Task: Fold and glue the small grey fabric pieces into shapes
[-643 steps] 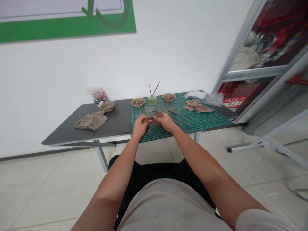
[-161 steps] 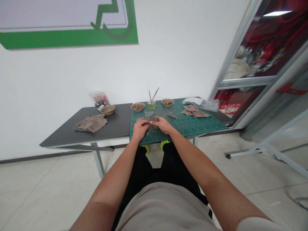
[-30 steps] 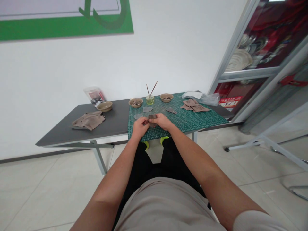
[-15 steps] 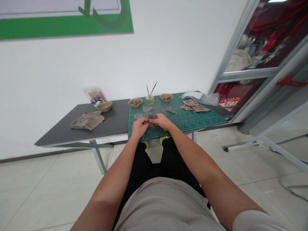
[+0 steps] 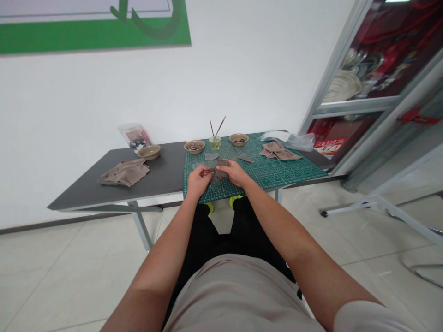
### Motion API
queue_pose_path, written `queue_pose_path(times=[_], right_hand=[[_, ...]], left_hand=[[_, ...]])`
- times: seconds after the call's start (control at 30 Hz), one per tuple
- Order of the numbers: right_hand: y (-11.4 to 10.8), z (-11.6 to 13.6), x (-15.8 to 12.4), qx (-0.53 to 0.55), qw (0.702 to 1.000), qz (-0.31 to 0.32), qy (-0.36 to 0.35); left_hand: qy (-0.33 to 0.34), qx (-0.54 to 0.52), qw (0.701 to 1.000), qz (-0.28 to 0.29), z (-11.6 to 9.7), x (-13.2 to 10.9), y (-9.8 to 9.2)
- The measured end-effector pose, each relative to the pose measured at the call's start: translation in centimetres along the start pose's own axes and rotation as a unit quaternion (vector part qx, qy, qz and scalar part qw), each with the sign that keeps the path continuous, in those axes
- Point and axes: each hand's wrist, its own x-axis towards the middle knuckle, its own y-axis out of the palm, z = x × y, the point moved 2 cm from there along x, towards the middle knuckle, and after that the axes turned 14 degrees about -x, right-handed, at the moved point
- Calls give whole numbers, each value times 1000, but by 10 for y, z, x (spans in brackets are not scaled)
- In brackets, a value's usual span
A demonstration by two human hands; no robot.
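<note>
We look down our own two bare arms to a dark table [image 5: 162, 177] with a green cutting mat [image 5: 287, 170] on it. Both hands meet above the near edge of the mat, pinched on a small grey-brown piece [image 5: 222, 163], which sits lifted just off the mat between them. The left hand [image 5: 199, 178] grips its left end and the right hand [image 5: 235, 172] its right end.

Compared with half a second ago, the hands have drawn slightly apart and more of the piece shows between the fingers. We judge that it is being turned or stretched, not set down. Whether the left fingers also hold a thin tool is too small to tell.

Two similar scraps [image 5: 211, 157] lie just beyond, near a glass jar [image 5: 215, 144] with sticks in it.
</note>
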Motion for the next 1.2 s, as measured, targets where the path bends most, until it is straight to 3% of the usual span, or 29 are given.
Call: queue_pose_path(times=[0.13,0.3,0.9,1.2], right_hand=[[1,3,-2,-9,1000,26,-6],[1,3,-2,-13,1000,15,-12],[1,2,-2,9,1000,2,2],[0,1,1,-6,1000,7,-1]], left_hand=[[-4,-3,1000,20,3,1,-1],[-8,-7,999,44,7,2,-1],[-40,-22,998,35,1,2,-1],[-20,69,996,48,-4,-1,4]])
